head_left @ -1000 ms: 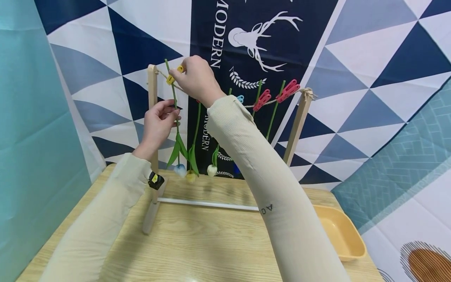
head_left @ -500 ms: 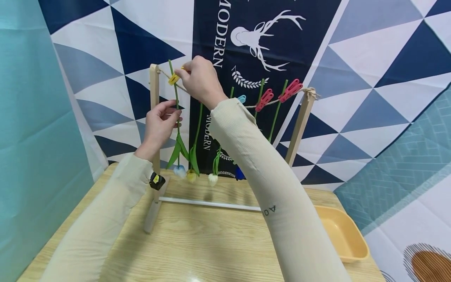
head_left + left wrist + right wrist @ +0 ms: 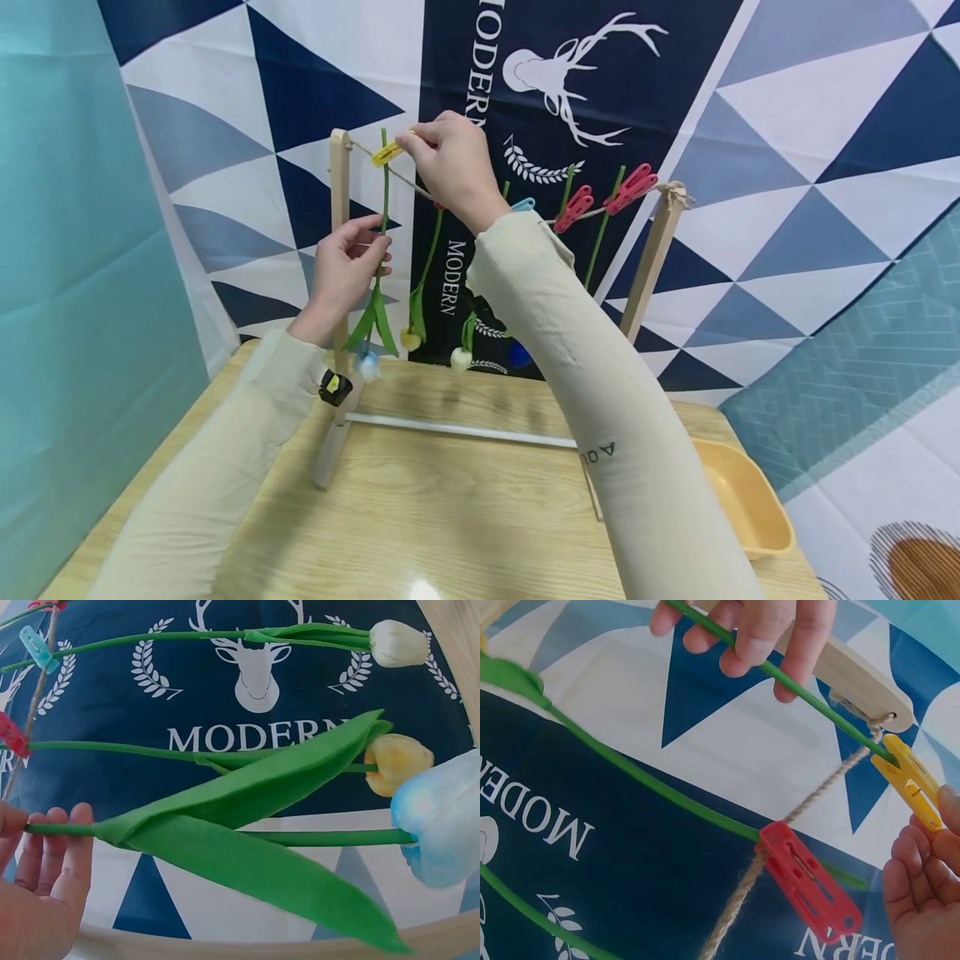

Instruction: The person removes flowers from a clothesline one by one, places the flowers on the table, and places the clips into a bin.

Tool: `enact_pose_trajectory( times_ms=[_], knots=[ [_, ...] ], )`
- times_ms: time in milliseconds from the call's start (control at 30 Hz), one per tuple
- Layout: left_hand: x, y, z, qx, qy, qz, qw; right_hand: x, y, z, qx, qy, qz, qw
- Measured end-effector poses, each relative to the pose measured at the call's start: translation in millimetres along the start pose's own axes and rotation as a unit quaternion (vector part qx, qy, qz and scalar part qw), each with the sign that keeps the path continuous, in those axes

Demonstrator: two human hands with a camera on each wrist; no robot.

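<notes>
Head down on its green stem hangs a light blue tulip (image 3: 442, 817), its two long leaves spread below my left hand (image 3: 348, 262). The thumb and fingers of that hand pinch the stem partway up. At the upper end, a yellow clothespin (image 3: 909, 780) sits over the stem and the twine (image 3: 817, 793), near the left wooden post (image 3: 341, 183). My right hand (image 3: 459, 162) pinches the clothespin's handle end between thumb and fingers. Beside it, a red clothespin (image 3: 808, 881) holds a yellow tulip (image 3: 401, 763) on the twine.
Farther right hang a white tulip (image 3: 397, 643) by a light blue clothespin (image 3: 37, 649), a dark blue flower (image 3: 519, 354), and stems in pink clothespins (image 3: 632, 189). A white bar (image 3: 457, 429) joins the stand's feet. A yellow basin (image 3: 750, 500) stands at the table's right.
The yellow clothespin has tilted flatter, with my right hand still pinching it. The light blue tulip's bloom has swung left, away from the yellow tulip. The head view has shifted slightly.
</notes>
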State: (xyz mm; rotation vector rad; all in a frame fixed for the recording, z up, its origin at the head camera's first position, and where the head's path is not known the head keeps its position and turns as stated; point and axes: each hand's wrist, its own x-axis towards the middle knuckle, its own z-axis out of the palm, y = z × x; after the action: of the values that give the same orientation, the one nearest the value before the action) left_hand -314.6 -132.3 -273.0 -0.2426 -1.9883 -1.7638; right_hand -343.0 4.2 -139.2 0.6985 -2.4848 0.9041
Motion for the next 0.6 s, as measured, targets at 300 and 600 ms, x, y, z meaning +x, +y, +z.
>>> enact_pose_trajectory(
  times_ms=[300, 600],
  knots=[
    [-6.4, -4.7, -13.8, -0.017, -0.024, 0.047, 0.9985, -7, 7, -7, 0.054, 0.024, 0.001, 0.998],
    [-14.2, -8.4, -19.8, 0.013, -0.047, 0.018, 0.9986, -26, 29, -11, 0.074, 0.049, -0.008, 0.996]
  ],
)
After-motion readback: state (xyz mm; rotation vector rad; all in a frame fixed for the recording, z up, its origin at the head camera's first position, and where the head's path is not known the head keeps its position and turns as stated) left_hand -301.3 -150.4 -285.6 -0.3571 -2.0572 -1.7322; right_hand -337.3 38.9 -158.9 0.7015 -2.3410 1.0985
